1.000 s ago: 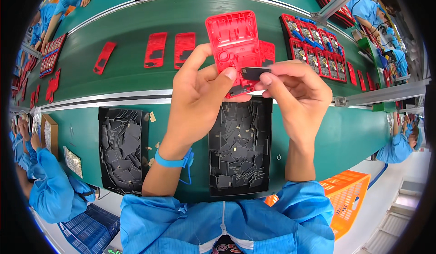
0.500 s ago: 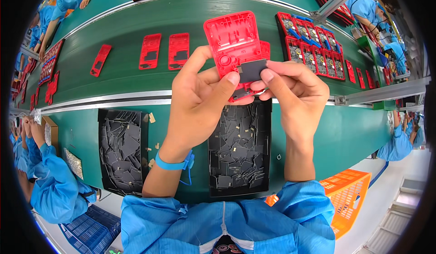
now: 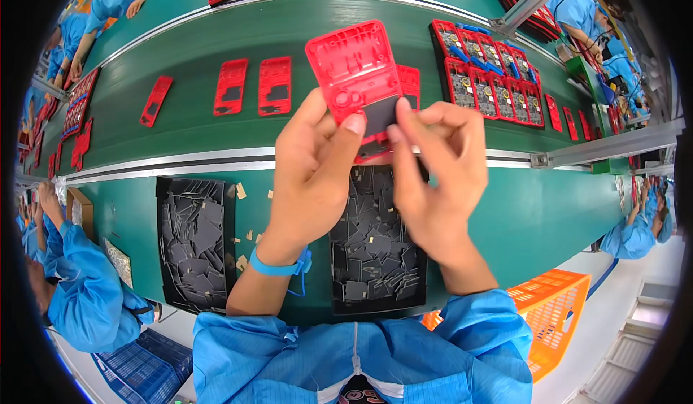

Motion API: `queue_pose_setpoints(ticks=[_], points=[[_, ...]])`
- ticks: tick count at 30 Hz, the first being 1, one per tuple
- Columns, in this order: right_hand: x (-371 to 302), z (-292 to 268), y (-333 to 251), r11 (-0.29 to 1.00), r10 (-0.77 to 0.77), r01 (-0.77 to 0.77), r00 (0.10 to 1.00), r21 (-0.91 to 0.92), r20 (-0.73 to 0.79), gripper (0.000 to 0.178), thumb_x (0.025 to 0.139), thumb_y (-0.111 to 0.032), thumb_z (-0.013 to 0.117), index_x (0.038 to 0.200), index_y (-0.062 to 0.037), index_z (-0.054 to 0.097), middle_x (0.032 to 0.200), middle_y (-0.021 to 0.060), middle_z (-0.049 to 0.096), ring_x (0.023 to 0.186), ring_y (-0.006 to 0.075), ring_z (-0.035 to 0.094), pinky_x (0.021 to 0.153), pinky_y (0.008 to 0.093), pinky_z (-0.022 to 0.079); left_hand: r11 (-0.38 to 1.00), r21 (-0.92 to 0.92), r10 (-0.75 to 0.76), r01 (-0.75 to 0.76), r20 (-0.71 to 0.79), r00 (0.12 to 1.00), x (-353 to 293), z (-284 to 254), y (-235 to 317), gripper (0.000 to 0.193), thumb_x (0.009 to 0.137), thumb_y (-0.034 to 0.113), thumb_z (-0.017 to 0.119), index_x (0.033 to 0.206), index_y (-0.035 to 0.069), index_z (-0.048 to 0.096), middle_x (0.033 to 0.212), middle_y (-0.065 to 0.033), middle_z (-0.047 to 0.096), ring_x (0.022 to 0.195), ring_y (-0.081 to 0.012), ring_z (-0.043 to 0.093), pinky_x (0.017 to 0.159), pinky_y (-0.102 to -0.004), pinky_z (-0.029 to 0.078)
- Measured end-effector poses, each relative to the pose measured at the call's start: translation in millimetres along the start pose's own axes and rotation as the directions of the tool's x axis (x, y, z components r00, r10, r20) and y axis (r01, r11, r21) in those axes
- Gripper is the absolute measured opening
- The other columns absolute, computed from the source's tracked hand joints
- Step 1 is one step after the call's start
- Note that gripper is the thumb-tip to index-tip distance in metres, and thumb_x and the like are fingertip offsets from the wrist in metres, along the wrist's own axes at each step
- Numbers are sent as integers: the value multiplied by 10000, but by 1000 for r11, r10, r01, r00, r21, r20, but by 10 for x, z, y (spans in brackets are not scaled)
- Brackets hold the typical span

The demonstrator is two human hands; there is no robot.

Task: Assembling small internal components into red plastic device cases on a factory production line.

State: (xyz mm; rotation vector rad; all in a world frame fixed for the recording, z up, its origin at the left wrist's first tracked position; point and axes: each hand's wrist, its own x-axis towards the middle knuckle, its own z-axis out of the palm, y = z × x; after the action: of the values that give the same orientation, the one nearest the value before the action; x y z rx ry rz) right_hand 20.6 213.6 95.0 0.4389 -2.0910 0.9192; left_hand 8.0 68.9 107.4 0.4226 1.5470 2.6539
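My left hand (image 3: 312, 166) holds a red plastic housing (image 3: 359, 64) above the bench, with its thumb pressed on the inner face. A thin dark grey square panel (image 3: 380, 117) lies against the lower part of the housing, close to that thumb. My right hand (image 3: 444, 176), slightly blurred, has its thumb and index finger closed at the panel's right edge; its other fingers are curled. Below the hands, a black tray (image 3: 379, 307) is heaped with similar dark panels. Another black tray (image 3: 227, 303) of them sits to the left.
Red housings (image 3: 274, 79) lie on the green conveyor (image 3: 195, 57) beyond a metal rail. Filled red housings (image 3: 498, 97) stand in rows at right. Small tan scraps (image 3: 241, 190) dot the bench. An orange crate (image 3: 552, 310) is at lower right. A co-worker's blue sleeve (image 3: 90, 288) shows at left.
The dark panel, tilted and sticking out rightward before, now lies flatter in the housing. Both hands and the housing have shifted a little left, and my right hand has turned its fingers toward the panel's edge.
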Motion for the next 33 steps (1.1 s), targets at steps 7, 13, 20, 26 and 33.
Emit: queue_pose_setpoints(ticks=[7, 13, 20, 26, 33], points=[[-68, 133, -77, 980, 15, -16, 1000, 197, 8, 354, 809, 144, 748, 1155, 66, 733, 1121, 138, 559, 612, 117, 507, 525, 258, 416, 988, 117, 115, -99, -133, 985, -44, 42, -51, 263, 1082, 94, 505, 1334, 29, 466, 1089, -60, 658, 852, -69, 614, 692, -238, 522], [83, -42, 24, 904, 150, -169, 986, 393, 78, 199, 860, 114, 752, 1039, 31, 729, 1059, 98, 623, 704, 75, 646, 603, 211, 466, 991, 127, 66, -52, -112, 991, -94, 119, 9, 266, 1068, 98, 537, 1315, 33, 461, 1031, -55, 655, 658, -43, 546, 541, -206, 450], [141, -224, 56, 640, 324, -510, 857, 575, 400, 56, 934, 43, 711, 948, 23, 660, 770, -1, 629, 622, 12, 537, 574, 211, 413, 991, 130, 15, -4, -81, 997, -133, 151, 32, 269, 1052, 97, 566, 1298, 37, 475, 1003, -46, 653, 635, -36, 533, 527, -200, 440], [114, -206, 133, 672, 269, -472, 874, 571, 405, 101, 940, 37, 686, 873, 9, 616, 706, -33, 552, 595, -8, 474, 547, 202, 371, 985, 175, 4, 9, -71, 997, -127, 163, 23, 260, 1043, 79, 570, 1286, 37, 487, 997, -42, 651, 642, -30, 534, 525, -195, 438], [120, -237, 184, 811, 163, -304, 938, 499, 306, 170, 944, 14, 661, 796, 21, 579, 632, -26, 491, 519, 4, 383, 446, 242, 289, 990, 116, -87, 83, 35, 996, -120, 215, 1, 274, 1031, 30, 551, 1299, 19, 495, 1066, -60, 646, 676, -43, 548, 515, -203, 444]])
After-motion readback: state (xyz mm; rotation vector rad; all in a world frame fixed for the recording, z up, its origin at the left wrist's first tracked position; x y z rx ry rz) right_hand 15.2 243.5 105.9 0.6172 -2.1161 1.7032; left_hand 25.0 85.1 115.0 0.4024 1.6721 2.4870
